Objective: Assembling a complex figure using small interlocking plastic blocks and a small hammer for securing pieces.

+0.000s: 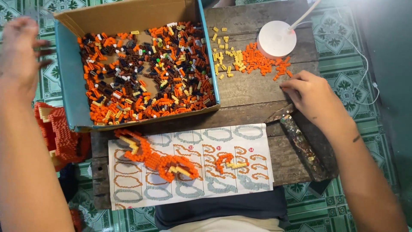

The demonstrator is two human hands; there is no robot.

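My left hand is raised at the far left, fingers spread, holding nothing, beside the cardboard box full of small orange, brown, black and yellow bricks. My right hand rests on the wooden table, fingertips at the edge of a loose pile of orange bricks; whether it pinches a brick is hidden. An instruction sheet lies at the front with a large orange and yellow brick assembly and a smaller one on it.
Loose yellow bricks lie left of the orange pile. A white round lamp base stands behind them, its cable trailing right. A red and orange brick model sits off the table's left side. Green patterned floor tiles surround the table.
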